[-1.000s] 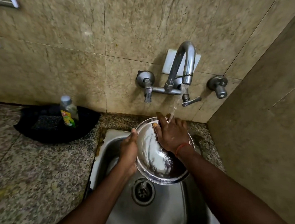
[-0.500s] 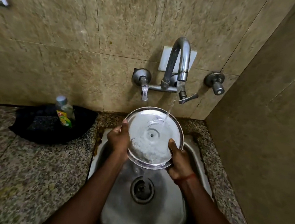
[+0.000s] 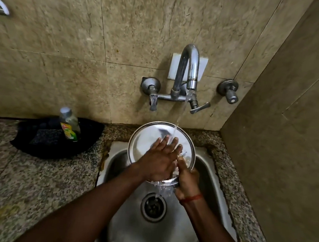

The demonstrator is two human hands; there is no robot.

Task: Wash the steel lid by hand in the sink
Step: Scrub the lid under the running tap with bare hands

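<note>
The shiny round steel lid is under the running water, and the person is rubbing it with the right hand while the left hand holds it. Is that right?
Not quite. In the head view the left hand rubs the shiny round steel lid while the right hand holds its lower edge. It is under the running water.

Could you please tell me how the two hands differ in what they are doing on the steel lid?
The left hand lies flat, fingers spread, on the steel lid's face; the right hand grips its lower rim. The right wrist wears a red thread; the left is bare. Both touch the lid under running water.
</note>
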